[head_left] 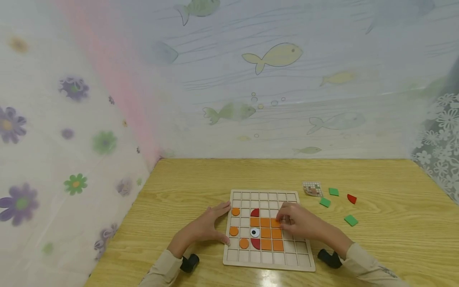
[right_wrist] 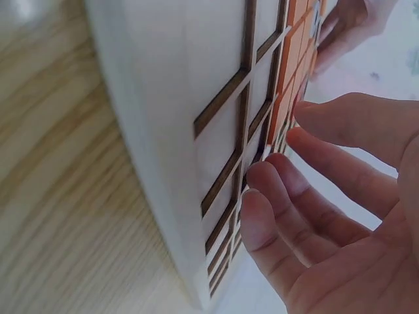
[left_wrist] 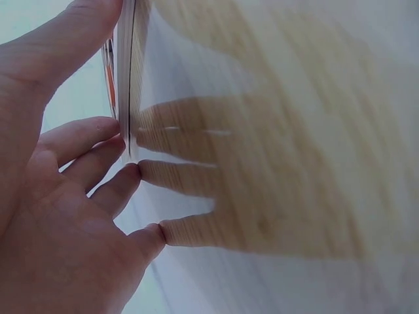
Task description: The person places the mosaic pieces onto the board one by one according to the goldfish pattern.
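A wooden grid board lies on the table. My left hand rests at its left edge, fingers straight and spread, fingertips and thumb touching the rim; the left wrist view shows the fingertips against the board's side. Over the board's right half, my right hand has thumb and forefinger at an orange square tile. In the right wrist view its fingers are loosely bent, with no piece visible between them. Several orange squares form a block beside a round eye piece. Red quarter-round pieces sit above and below the eye.
Three orange discs occupy cells at the board's left. Right of the board lie a small pattern card, three green squares and a loose red quarter-round piece. Patterned curtains hang behind the wooden table.
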The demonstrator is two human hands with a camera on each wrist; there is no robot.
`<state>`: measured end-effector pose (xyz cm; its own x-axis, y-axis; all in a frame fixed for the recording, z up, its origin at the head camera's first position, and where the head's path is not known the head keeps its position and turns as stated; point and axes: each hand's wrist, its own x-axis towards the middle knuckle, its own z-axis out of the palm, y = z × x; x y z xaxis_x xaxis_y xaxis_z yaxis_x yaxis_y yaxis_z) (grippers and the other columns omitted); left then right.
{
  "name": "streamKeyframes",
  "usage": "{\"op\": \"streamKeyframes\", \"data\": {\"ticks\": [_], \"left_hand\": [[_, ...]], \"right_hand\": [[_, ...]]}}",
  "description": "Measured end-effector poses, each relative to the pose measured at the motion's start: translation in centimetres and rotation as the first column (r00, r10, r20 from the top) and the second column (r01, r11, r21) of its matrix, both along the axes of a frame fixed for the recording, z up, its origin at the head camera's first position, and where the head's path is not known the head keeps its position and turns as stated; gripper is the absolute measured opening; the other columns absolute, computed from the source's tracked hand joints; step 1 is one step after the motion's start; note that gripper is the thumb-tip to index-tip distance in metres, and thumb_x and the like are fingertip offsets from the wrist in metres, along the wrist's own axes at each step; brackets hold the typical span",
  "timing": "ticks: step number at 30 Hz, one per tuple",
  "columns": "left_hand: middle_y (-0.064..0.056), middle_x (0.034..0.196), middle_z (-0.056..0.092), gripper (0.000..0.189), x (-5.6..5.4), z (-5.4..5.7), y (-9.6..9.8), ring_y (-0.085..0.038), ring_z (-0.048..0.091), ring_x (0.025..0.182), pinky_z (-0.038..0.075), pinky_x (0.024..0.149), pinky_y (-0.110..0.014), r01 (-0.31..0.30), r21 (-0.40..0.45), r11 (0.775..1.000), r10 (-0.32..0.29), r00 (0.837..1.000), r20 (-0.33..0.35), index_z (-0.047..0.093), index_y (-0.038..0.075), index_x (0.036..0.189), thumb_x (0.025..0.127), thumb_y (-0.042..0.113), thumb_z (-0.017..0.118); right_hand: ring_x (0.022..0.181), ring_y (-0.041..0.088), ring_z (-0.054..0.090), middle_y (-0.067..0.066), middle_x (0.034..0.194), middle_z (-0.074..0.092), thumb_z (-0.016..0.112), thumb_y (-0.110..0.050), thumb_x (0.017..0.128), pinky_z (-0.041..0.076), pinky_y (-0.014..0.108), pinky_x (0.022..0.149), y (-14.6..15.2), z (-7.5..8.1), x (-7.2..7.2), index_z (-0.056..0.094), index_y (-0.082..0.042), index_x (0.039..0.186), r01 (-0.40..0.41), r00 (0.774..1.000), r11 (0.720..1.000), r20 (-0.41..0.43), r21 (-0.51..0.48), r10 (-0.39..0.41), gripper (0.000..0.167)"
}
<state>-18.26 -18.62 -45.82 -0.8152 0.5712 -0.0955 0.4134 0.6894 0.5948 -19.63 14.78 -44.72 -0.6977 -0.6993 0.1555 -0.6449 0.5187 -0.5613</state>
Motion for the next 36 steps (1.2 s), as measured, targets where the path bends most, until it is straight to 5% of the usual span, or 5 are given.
{"op": "streamKeyframes", "data": {"ticks": [10,18,29,36], "left_hand": [[-0.008,0.155,0.023,0.102,-0.1,0.1,0.0,-0.028,0.017,0.142,0.01,0.112,-0.058,0.008,0.0,1.0,-0.008,1.0,0.0,0.031,0.005,0.148,0.069,0.048,0.079],[-0.008,0.155,0.024,0.102,-0.1,0.0,0.0,-0.028,0.018,0.142,0.01,0.111,-0.058,0.008,0.003,1.0,-0.008,1.0,0.002,0.032,0.005,0.148,0.069,0.048,0.079],[-0.008,0.155,0.024,0.102,0.0,0.1,0.0,-0.028,0.018,0.142,0.01,0.112,-0.058,0.003,0.005,1.0,-0.003,1.0,0.007,0.031,0.005,0.148,0.069,0.048,0.079],[-0.008,0.154,0.024,0.101,-0.1,0.1,0.1,-0.03,0.017,0.142,0.009,0.111,-0.059,0.008,0.011,1.0,-0.008,1.0,-0.004,0.033,0.004,0.147,0.069,0.046,0.08]], "right_hand": [[0.075,0.01,0.054,-0.003,0.09,0.058,0.066,-0.005,0.085,0.049,0.025,0.063,2.4,0.6,-0.2,0.069,-0.008,0.094,0.036,0.999,0.999,0.019,0.004,-0.036,0.01],[0.077,0.012,0.055,-0.002,0.092,0.06,0.066,-0.004,0.084,0.05,0.027,0.063,4.6,1.0,0.1,0.069,-0.007,0.094,0.088,0.995,0.996,-0.041,-0.006,-0.089,0.011],[0.082,0.018,0.054,0.007,0.101,0.063,0.068,-0.003,0.082,0.048,0.026,0.058,7.7,1.5,-0.4,0.068,-0.006,0.097,0.205,0.978,0.979,-0.032,0.0,-0.205,0.015],[0.085,0.029,0.059,0.008,0.096,0.062,0.07,0.002,0.079,0.043,0.025,0.053,10.4,1.4,-0.8,0.069,-0.006,0.094,0.271,0.955,0.962,-0.12,-0.02,-0.271,0.017]]}}
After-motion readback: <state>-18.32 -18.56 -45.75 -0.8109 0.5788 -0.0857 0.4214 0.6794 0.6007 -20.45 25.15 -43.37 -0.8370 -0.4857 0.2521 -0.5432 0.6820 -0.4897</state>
